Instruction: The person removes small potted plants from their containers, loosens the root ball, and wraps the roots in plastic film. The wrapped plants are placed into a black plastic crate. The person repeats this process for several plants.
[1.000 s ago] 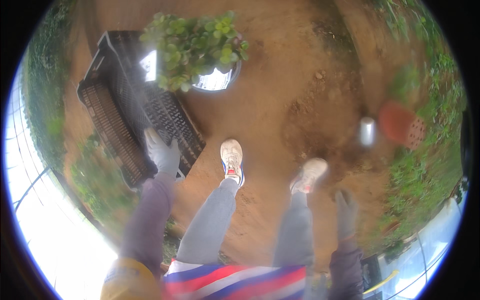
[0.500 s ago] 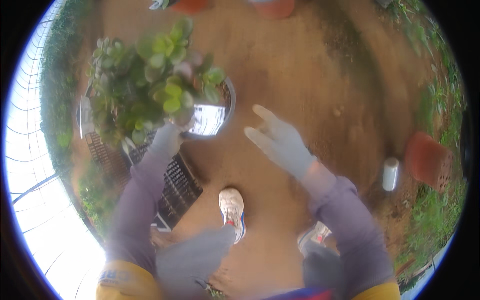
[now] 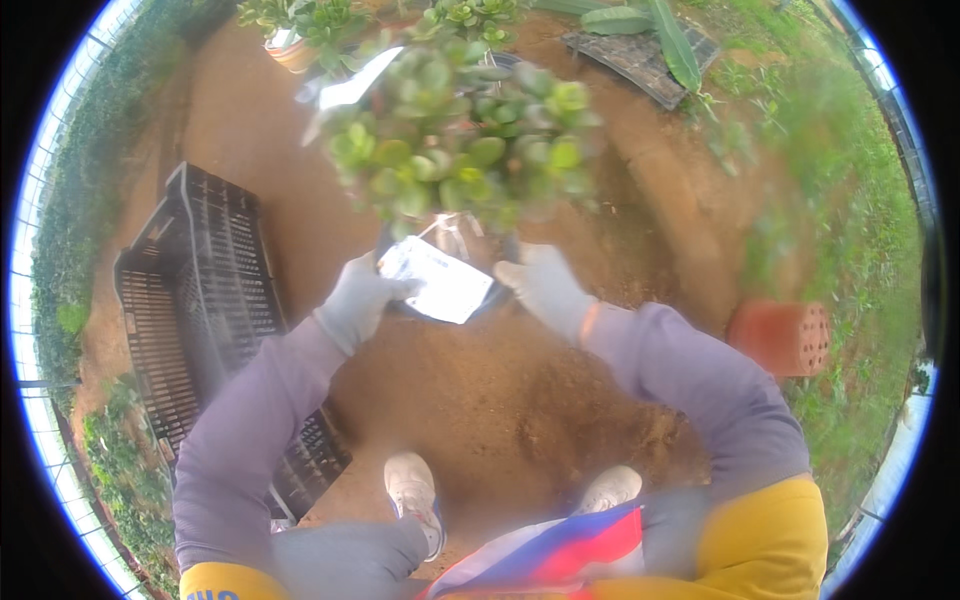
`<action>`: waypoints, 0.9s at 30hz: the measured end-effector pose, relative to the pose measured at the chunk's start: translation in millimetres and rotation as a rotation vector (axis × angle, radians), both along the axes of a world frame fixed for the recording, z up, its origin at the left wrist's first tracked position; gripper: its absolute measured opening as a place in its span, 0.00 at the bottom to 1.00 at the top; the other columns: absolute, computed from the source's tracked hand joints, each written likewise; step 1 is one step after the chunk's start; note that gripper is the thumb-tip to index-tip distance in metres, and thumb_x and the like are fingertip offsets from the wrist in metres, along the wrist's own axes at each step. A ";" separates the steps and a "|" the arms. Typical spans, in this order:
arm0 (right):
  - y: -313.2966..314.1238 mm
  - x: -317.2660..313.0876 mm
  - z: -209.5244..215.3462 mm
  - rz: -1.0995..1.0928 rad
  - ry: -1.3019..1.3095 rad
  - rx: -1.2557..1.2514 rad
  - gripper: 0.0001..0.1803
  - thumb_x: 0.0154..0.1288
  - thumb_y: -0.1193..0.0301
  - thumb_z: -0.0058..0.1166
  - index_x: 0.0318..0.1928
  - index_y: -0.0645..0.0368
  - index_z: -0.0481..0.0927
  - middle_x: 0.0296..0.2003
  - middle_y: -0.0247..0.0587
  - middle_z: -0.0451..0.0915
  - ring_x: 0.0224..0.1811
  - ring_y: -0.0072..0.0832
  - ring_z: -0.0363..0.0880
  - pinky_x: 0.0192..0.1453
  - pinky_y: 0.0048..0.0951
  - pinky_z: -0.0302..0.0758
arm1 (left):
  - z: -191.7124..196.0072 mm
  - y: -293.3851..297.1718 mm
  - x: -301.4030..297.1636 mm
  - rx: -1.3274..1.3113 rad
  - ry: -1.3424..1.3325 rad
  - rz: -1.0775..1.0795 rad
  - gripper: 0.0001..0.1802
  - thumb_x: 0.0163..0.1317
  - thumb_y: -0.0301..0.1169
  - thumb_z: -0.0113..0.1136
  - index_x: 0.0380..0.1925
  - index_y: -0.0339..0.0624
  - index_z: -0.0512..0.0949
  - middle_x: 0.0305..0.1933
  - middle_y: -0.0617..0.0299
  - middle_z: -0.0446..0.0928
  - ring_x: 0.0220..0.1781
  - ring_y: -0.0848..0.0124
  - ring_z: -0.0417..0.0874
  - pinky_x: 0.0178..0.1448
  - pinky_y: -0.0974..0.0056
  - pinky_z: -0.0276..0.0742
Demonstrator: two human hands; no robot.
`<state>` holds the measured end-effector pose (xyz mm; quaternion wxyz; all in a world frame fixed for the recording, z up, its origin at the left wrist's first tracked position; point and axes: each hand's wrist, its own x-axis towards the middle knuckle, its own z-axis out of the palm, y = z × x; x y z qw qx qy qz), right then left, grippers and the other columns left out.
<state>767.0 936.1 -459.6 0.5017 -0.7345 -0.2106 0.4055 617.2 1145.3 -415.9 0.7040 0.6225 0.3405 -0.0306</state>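
Both gloved hands clasp the dark pot (image 3: pixel 440 300) at twelve o'clock, left hand (image 3: pixel 358 300) at its nine, right hand (image 3: pixel 545 285) at its three, the bushy succulent (image 3: pixel 460 140) looking top-heavy with brittle leaves — best gripped low at the rim.

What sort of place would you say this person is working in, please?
Probably a plant nursery or greenhouse: bare earth floor, a black plastic crate, more potted succulents, and both hands lifting a potted succulent.
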 end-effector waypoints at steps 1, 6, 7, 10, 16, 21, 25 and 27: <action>-16.6 7.7 6.3 -0.003 -0.059 -0.055 0.15 0.64 0.69 0.53 0.44 0.70 0.82 0.33 0.46 0.84 0.30 0.33 0.83 0.30 0.32 0.80 | -5.9 -11.2 12.9 -0.053 -0.009 -0.013 0.26 0.55 0.13 0.66 0.55 0.28 0.72 0.46 0.53 0.81 0.45 0.61 0.85 0.43 0.58 0.89; -86.6 45.8 0.5 -0.139 -0.073 -0.048 0.18 0.66 0.70 0.53 0.52 0.70 0.78 0.41 0.43 0.82 0.33 0.26 0.82 0.30 0.26 0.80 | -32.3 -68.7 77.5 -0.236 0.069 -0.056 0.25 0.56 0.12 0.64 0.55 0.30 0.72 0.48 0.51 0.82 0.44 0.57 0.87 0.40 0.55 0.90; -95.3 53.5 -7.0 -0.148 -0.101 0.004 0.19 0.66 0.70 0.54 0.53 0.70 0.78 0.42 0.43 0.82 0.33 0.26 0.82 0.30 0.26 0.80 | -35.2 -78.6 85.5 -0.273 0.060 -0.032 0.24 0.56 0.11 0.64 0.54 0.33 0.74 0.47 0.51 0.82 0.44 0.56 0.87 0.39 0.53 0.90; -112.3 68.3 -30.5 -0.137 -0.190 -0.222 0.19 0.64 0.67 0.56 0.49 0.68 0.80 0.43 0.55 0.83 0.42 0.44 0.83 0.43 0.38 0.80 | -41.6 -103.2 99.4 -0.204 0.089 -0.029 0.25 0.57 0.12 0.63 0.55 0.35 0.74 0.46 0.53 0.82 0.44 0.58 0.88 0.38 0.54 0.90; -122.4 58.4 -21.7 -0.206 -0.592 -0.457 0.35 0.62 0.59 0.65 0.61 0.70 0.71 0.54 0.55 0.77 0.58 0.44 0.76 0.63 0.41 0.73 | -56.7 -111.3 101.3 -0.178 0.054 -0.077 0.25 0.58 0.13 0.63 0.56 0.36 0.73 0.46 0.54 0.83 0.42 0.62 0.88 0.36 0.58 0.89; -107.3 55.5 22.0 -0.166 -0.653 -0.523 0.45 0.53 0.49 0.71 0.64 0.64 0.70 0.65 0.57 0.65 0.68 0.49 0.64 0.70 0.42 0.65 | -60.8 -99.5 99.8 -0.019 0.006 -0.175 0.30 0.58 0.22 0.69 0.61 0.34 0.70 0.56 0.49 0.78 0.57 0.59 0.82 0.55 0.59 0.84; -102.7 50.6 20.9 -0.123 -0.627 -0.549 0.38 0.51 0.49 0.72 0.59 0.57 0.78 0.62 0.55 0.68 0.69 0.50 0.61 0.72 0.49 0.61 | -50.4 -96.6 101.3 0.532 -0.152 0.018 0.37 0.57 0.28 0.72 0.66 0.33 0.67 0.65 0.46 0.70 0.66 0.57 0.75 0.69 0.60 0.73; -99.9 44.4 10.8 -0.061 -0.605 -0.495 0.25 0.53 0.54 0.72 0.49 0.52 0.84 0.67 0.56 0.66 0.73 0.52 0.56 0.75 0.52 0.57 | -44.4 -99.4 106.6 0.641 -0.262 0.062 0.37 0.57 0.28 0.70 0.66 0.34 0.67 0.68 0.46 0.68 0.68 0.57 0.73 0.71 0.60 0.71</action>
